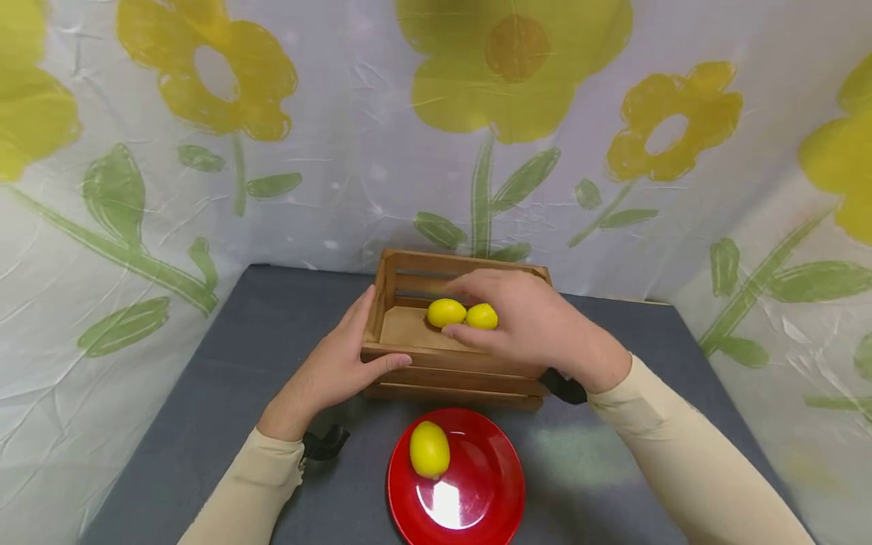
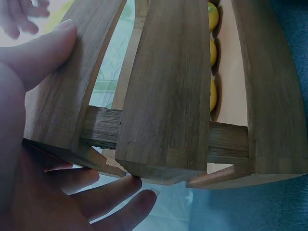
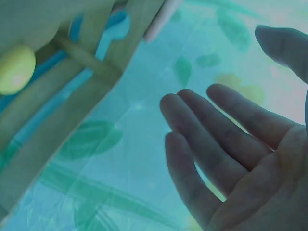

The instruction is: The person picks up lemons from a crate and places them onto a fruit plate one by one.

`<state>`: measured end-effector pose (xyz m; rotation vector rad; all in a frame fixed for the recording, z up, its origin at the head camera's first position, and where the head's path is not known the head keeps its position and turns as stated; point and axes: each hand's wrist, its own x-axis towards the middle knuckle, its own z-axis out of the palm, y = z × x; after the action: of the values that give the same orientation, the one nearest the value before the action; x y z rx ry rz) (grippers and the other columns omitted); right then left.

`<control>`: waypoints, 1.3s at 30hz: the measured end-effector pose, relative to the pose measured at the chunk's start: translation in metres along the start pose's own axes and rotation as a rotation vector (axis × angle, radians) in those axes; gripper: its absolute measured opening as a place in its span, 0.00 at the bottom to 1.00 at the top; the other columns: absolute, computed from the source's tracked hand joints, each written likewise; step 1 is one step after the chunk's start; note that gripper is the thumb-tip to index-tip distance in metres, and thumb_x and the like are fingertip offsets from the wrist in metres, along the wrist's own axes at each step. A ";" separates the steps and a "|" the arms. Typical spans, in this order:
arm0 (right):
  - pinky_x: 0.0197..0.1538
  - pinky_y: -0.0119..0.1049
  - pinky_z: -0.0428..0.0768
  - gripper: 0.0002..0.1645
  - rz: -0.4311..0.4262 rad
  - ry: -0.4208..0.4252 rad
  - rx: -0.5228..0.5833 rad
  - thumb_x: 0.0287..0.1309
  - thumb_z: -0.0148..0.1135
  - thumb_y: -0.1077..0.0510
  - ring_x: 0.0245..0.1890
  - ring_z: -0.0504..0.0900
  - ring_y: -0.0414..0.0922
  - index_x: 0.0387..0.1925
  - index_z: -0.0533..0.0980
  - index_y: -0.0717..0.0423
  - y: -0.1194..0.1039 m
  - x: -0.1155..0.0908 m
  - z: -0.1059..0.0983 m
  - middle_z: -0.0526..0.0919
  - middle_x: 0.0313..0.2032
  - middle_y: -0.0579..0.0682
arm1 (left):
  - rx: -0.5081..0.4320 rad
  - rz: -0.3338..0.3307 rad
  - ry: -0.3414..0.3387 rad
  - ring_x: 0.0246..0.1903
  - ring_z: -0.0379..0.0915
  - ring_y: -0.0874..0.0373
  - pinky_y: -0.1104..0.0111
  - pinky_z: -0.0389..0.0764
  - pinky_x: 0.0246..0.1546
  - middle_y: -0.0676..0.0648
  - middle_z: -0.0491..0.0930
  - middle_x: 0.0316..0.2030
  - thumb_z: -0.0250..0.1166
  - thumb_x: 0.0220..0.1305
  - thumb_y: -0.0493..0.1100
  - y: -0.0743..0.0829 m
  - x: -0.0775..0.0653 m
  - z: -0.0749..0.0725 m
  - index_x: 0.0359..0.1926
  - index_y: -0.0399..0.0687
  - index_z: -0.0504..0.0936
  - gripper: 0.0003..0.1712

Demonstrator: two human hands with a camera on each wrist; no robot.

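Observation:
A slatted wooden crate (image 1: 450,378) stands at the back of the table. My left hand (image 1: 341,367) grips its front left corner, thumb over the top front slat and fingers along the side. Above the crate's right part is my right hand (image 1: 534,322), which partly covers the inside. The right wrist view shows its fingers (image 3: 211,139) loosely bent, holding nothing. Two yellow lemons (image 1: 446,312) show inside the crate in the head view; through the slats, the left wrist view shows three lemons (image 2: 213,53) in a row.
In front of the crate a red plate (image 1: 504,484) rests on the dark grey table (image 1: 225,424), with one lemon (image 1: 430,450) on its left part. A white curtain (image 1: 327,182) with painted yellow flowers hangs close behind the crate and along both sides.

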<state>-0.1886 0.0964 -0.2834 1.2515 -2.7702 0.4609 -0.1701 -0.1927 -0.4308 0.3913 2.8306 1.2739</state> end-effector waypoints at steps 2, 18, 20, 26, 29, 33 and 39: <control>0.56 0.44 0.89 0.29 0.016 -0.010 0.006 0.66 0.75 0.41 0.51 0.89 0.43 0.63 0.83 0.50 0.007 0.014 -0.003 0.90 0.55 0.45 | 0.003 -0.001 0.003 0.86 0.47 0.42 0.36 0.61 0.80 0.49 0.39 0.89 0.71 0.57 0.81 -0.001 0.000 0.000 0.89 0.59 0.33 0.77; 0.63 0.53 0.85 0.30 0.067 -0.212 0.027 0.71 0.71 0.44 0.56 0.88 0.55 0.64 0.82 0.59 0.064 0.074 0.022 0.90 0.57 0.56 | -0.004 -0.004 0.006 0.87 0.47 0.46 0.39 0.63 0.81 0.53 0.38 0.89 0.69 0.57 0.83 -0.005 -0.002 -0.003 0.89 0.66 0.32 0.76; 0.63 0.53 0.85 0.31 0.074 -0.246 0.026 0.71 0.71 0.44 0.57 0.88 0.55 0.66 0.82 0.59 0.068 0.079 0.027 0.89 0.58 0.56 | -0.008 -0.002 0.005 0.86 0.47 0.46 0.39 0.63 0.81 0.54 0.38 0.89 0.70 0.57 0.82 -0.005 -0.002 -0.003 0.89 0.66 0.32 0.75; 0.65 0.52 0.85 0.33 0.094 -0.314 -0.021 0.71 0.70 0.42 0.59 0.87 0.52 0.68 0.81 0.56 0.080 0.090 0.045 0.88 0.62 0.54 | -0.002 0.008 0.015 0.86 0.49 0.45 0.39 0.64 0.80 0.53 0.39 0.89 0.70 0.58 0.82 -0.003 -0.003 -0.002 0.89 0.65 0.33 0.75; 0.65 0.52 0.85 0.33 0.101 -0.341 -0.038 0.71 0.70 0.42 0.59 0.87 0.51 0.69 0.80 0.55 0.084 0.094 0.053 0.87 0.63 0.53 | -0.004 0.008 0.010 0.86 0.49 0.44 0.39 0.65 0.80 0.52 0.39 0.89 0.70 0.58 0.82 -0.003 -0.003 -0.001 0.89 0.65 0.33 0.75; 0.65 0.52 0.85 0.33 0.109 -0.379 -0.077 0.71 0.70 0.42 0.59 0.87 0.51 0.70 0.80 0.54 0.087 0.098 0.062 0.87 0.63 0.52 | -0.008 0.009 -0.002 0.86 0.49 0.44 0.39 0.65 0.80 0.52 0.39 0.89 0.70 0.58 0.82 -0.003 -0.003 0.001 0.89 0.65 0.33 0.75; 0.67 0.52 0.84 0.33 0.093 -0.421 -0.138 0.71 0.70 0.44 0.61 0.87 0.53 0.70 0.79 0.56 0.088 0.105 0.071 0.87 0.63 0.54 | -0.023 0.021 0.004 0.86 0.48 0.45 0.40 0.64 0.80 0.54 0.38 0.89 0.70 0.59 0.80 -0.002 -0.003 0.000 0.89 0.65 0.33 0.74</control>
<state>-0.3199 0.0540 -0.3537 1.3211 -3.1451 0.0032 -0.1672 -0.1949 -0.4324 0.4199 2.8197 1.3106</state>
